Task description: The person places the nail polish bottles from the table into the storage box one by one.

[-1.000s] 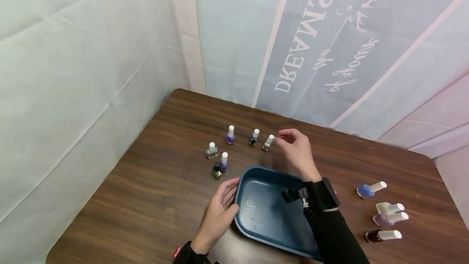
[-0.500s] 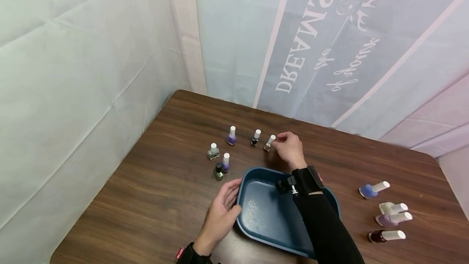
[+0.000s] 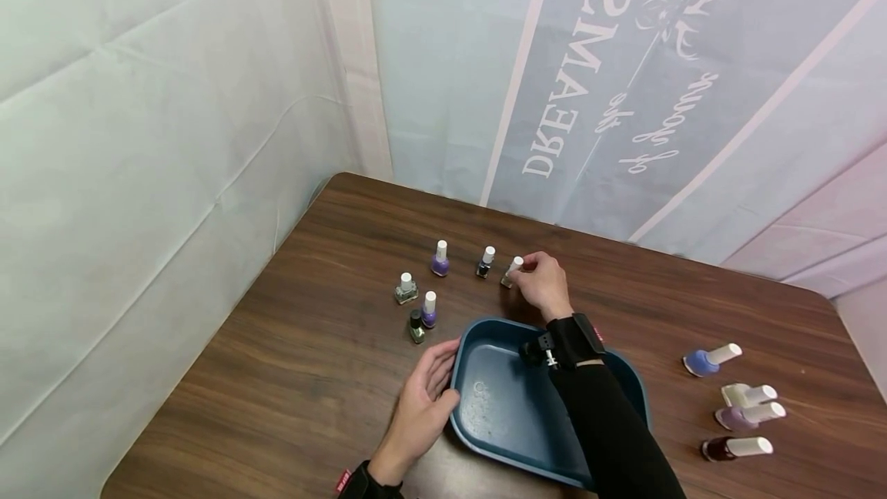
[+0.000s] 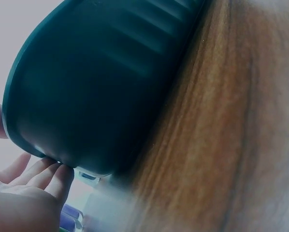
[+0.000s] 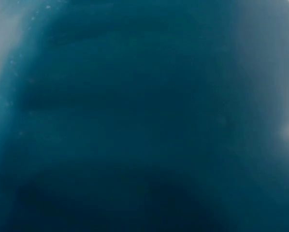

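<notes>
My left hand holds the blue tray by its left rim. In the left wrist view, the fingers touch the tray's outer wall, with the thumb across the rim. Beyond the tray's far edge, my right hand pinches a small clear nail polish bottle with a white cap; its fingers partly cover the bottle, which stands on the table. Just left of it is a dark nail polish bottle. Only the tray's blurred blue surface fills the right wrist view.
A purple polish bottle, a clear one, another purple one and a black-capped one stand at left. Several bottles, including a blue one and a dark red one, are at right. A curtain hangs behind the table.
My right hand has moved slightly left and closed its fingertips onto the clear bottle. The left hand keeps its hold on the tray. The whole view has shifted slightly.
</notes>
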`<action>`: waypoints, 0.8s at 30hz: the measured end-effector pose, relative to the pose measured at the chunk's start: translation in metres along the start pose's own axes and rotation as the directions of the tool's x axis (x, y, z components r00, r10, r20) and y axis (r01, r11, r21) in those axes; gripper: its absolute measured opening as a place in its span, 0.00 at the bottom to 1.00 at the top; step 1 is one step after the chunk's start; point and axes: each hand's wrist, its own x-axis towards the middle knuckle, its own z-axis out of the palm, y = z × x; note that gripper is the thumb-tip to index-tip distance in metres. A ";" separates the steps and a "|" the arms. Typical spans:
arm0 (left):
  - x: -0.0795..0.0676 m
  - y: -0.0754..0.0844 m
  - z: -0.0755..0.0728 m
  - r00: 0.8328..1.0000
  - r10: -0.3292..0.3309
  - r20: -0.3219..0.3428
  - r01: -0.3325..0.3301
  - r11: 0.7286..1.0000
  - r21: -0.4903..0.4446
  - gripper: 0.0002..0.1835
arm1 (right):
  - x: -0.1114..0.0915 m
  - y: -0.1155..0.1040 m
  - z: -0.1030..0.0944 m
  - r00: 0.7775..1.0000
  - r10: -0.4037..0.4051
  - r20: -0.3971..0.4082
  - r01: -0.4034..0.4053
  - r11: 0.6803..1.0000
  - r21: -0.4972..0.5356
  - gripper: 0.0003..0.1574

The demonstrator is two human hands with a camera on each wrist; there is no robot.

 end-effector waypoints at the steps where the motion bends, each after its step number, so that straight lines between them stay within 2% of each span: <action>1: 0.000 0.000 0.000 1.000 0.001 0.000 -0.001 1.000 0.001 0.33 | 0.000 0.000 0.000 1.000 -0.004 -0.002 0.004 1.000 -0.004 0.23; 15: 0.000 0.003 0.001 1.000 0.000 -0.001 0.000 1.000 0.010 0.33 | 0.000 0.000 0.001 1.000 -0.016 0.004 0.016 1.000 -0.018 0.20; 24: -0.001 0.002 0.001 1.000 -0.024 0.001 0.024 1.000 0.015 0.32 | 0.000 0.001 0.001 1.000 -0.008 0.010 0.008 1.000 -0.029 0.19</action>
